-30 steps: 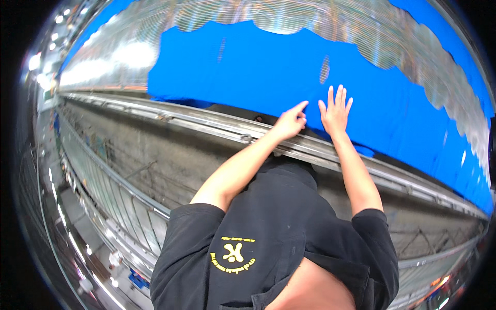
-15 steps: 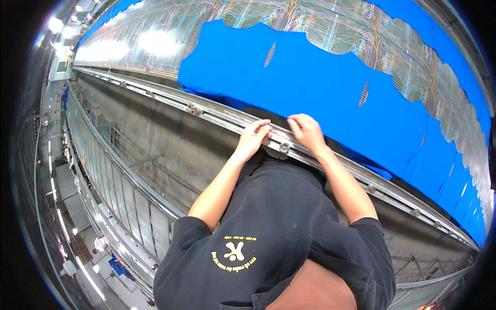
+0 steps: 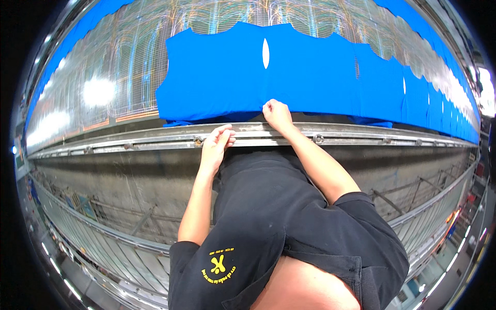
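Cut pieces of blue cloth [image 3: 217,72] lie flat across the table in front of me, with scalloped far edges and a slit between neighbouring pieces. At the near edge of this cloth my right hand [image 3: 278,114] is closed, its thumb and fingers pinching the fabric edge. My left hand [image 3: 216,147] is over the metal rail [image 3: 263,135], to the left of my right hand and apart from the cloth. Its fingers are loosely bent and hold nothing that I can see.
Beyond the cloth stretches a shiny table top [image 3: 124,67] covered with fine coloured lines. More blue cloth [image 3: 106,10] runs along its far side. The rail, with knobs such as this one [image 3: 318,139], crosses right in front of my body. Railings [image 3: 119,243] stand behind me.
The view has turned, so the rail now lies level. My right hand has gone to the near cloth edge and closed there; my left hand has moved left along the rail.
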The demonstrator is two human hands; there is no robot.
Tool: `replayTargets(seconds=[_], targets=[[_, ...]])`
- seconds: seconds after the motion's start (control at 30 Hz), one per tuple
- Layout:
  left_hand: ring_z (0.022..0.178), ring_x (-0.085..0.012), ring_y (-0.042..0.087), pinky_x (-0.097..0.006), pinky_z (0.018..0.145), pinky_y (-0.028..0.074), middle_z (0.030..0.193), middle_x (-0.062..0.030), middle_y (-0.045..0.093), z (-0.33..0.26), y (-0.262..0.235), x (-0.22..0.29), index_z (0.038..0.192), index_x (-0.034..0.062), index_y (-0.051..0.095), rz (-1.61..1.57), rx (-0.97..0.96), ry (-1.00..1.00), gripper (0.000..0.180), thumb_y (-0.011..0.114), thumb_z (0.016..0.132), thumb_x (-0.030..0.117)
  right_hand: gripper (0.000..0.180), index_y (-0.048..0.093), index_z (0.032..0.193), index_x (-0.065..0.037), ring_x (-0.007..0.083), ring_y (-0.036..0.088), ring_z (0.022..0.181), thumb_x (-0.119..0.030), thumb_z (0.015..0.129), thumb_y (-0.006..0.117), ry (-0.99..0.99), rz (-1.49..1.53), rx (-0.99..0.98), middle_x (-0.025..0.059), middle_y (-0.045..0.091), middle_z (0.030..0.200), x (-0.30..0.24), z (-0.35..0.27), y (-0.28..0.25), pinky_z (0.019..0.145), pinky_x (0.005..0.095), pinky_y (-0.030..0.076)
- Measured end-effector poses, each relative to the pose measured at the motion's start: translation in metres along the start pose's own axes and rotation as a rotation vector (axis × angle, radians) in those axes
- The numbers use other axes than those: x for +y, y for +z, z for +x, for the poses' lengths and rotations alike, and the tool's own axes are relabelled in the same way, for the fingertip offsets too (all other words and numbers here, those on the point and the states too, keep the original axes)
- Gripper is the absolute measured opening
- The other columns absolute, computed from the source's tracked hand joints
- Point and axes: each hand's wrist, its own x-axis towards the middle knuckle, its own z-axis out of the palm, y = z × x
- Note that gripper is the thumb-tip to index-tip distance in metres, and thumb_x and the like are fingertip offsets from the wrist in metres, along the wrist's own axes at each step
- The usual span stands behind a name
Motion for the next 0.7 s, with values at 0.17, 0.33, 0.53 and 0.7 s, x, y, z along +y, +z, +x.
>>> replayTargets(seconds=[0.17, 0.33, 0.53, 0.7], targets=[[0.098, -0.0130, 0.069, -0.028, 0.088, 0.056, 0.117, -0.0080, 0.073, 0.045, -0.011, 0.027, 0.136, 0.0017, 0.065, 0.233, -0.051, 0.056, 0.036, 0.062, 0.110, 0.026, 0.024, 0.075, 0.091, -0.003, 0.0271, 0.074, 0.078, -0.027, 0.089, 0.072, 0.128, 0.236, 0.358, 0.0162, 0.075, 0.084, 0.043, 0.004, -0.055, 0.075, 0.0409, 0.058], [0.092, -0.0144, 0.070, -0.032, 0.084, 0.056, 0.108, -0.0069, 0.076, 0.131, 0.026, 0.041, 0.130, 0.0024, 0.071, 0.795, -0.229, 0.319, 0.035, 0.068, 0.104, 0.025, 0.025, 0.072, 0.091, -0.003, 0.0324, 0.074, 0.080, -0.028, 0.091, 0.070, 0.174, -0.064, 0.428, 0.0167, 0.074, 0.084, 0.091, 0.021, -0.080, 0.076, 0.0449, 0.057], [0.096, -0.0334, 0.069, -0.045, 0.085, 0.056, 0.099, -0.0140, 0.070, 0.227, 0.086, 0.073, 0.118, 0.0094, 0.076, 1.249, -0.441, 0.644, 0.025, 0.072, 0.098, 0.025, 0.023, 0.067, 0.098, -0.006, 0.0321, 0.074, 0.073, -0.028, 0.100, 0.072, 0.161, 0.137, 0.512, 0.0146, 0.074, 0.078, 0.023, -0.020, -0.075, 0.068, 0.0437, 0.057], [0.104, -0.0343, 0.069, -0.047, 0.090, 0.056, 0.105, -0.0118, 0.070, 0.268, 0.118, 0.092, 0.108, 0.0117, 0.078, 1.416, -0.606, 0.768, 0.020, 0.077, 0.093, 0.025, 0.017, 0.071, 0.104, -0.004, 0.0120, 0.064, 0.062, -0.020, 0.101, 0.073, 0.354, 0.859, -0.034, 0.0017, 0.068, 0.077, -0.011, -0.062, -0.006, 0.056, 0.0300, 0.054]])
